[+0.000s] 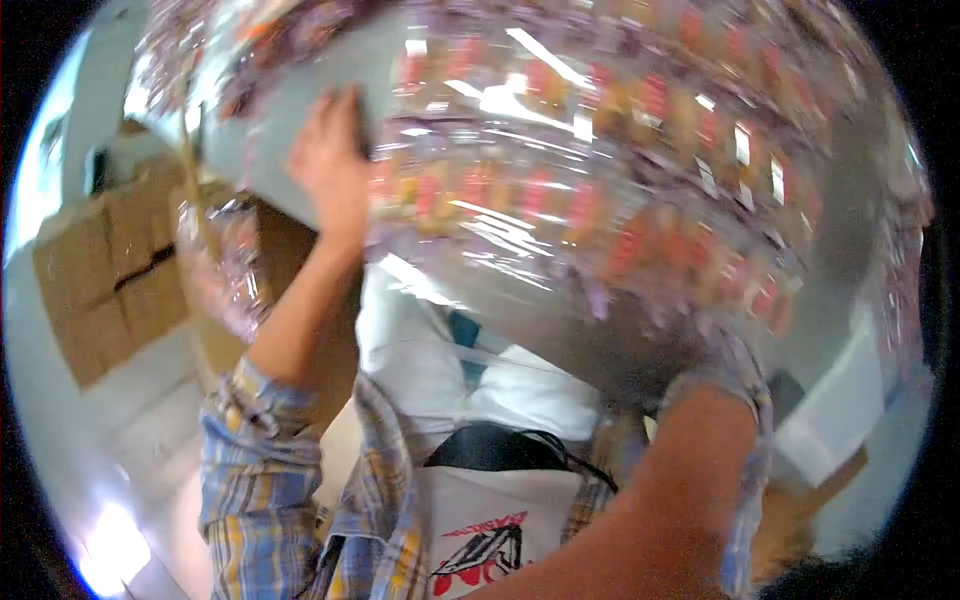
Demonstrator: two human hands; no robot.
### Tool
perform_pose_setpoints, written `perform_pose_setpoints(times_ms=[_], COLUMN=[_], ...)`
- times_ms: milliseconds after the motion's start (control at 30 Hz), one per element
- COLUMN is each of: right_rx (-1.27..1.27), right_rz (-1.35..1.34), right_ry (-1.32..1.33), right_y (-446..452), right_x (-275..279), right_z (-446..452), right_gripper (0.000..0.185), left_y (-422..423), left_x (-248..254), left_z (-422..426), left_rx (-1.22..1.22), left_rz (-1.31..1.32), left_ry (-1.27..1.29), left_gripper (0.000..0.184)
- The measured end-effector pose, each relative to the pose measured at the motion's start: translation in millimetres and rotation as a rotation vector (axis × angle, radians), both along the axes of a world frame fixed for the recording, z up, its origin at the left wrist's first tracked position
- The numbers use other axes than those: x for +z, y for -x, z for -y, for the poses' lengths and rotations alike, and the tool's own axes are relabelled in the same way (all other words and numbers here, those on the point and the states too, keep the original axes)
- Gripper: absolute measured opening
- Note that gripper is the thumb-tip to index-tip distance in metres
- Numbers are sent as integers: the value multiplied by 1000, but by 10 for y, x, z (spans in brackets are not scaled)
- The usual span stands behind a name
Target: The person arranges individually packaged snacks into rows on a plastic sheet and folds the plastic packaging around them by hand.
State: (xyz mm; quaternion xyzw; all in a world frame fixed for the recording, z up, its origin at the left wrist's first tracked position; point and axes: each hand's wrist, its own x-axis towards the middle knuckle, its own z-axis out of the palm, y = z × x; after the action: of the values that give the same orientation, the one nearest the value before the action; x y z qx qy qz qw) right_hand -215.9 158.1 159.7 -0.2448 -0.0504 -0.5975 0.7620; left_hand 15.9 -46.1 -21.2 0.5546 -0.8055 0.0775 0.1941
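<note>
Long rows of clear, shiny plastic packs with red and yellowish contents lie across a pale grey work surface. My left hand is at the left end of the nearest row, its fingers stretched upward and blurred. The palm side seems to touch the packs' edge. My right forearm reaches up to the near side of the rows at the right. Beyond the wrist, my right hand is lost in dark blur below the packs, so its fingers do not show.
Brown cardboard boxes are stacked at the left. More wrapped packs hang or stand beside the table's left edge. Further packs lie at the upper left. A white box-like object is at the right.
</note>
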Motion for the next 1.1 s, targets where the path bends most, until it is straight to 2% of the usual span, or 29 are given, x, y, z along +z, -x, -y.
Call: perform_pose_setpoints(times_ms=[467, 800, 867, 1100], right_rx=[213, 353, 373, 432], right_rz=[-90, -147, -166, -182], right_ry=[37, 119, 136, 176], right_y=[73, -47, -78, -131], right_x=[-163, -157, -146, -133], right_z=[-126, -93, -83, -72], right_gripper=[59, 59, 59, 59], left_y=[330, 342, 343, 371], left_x=[79, 93, 54, -41], left_z=[-146, -180, -173, -160], left_rx=[20, 62, 77, 92], left_rz=[-133, -239, -204, -261], left_ry=[29, -79, 26, 17], left_gripper=[67, 69, 68, 70])
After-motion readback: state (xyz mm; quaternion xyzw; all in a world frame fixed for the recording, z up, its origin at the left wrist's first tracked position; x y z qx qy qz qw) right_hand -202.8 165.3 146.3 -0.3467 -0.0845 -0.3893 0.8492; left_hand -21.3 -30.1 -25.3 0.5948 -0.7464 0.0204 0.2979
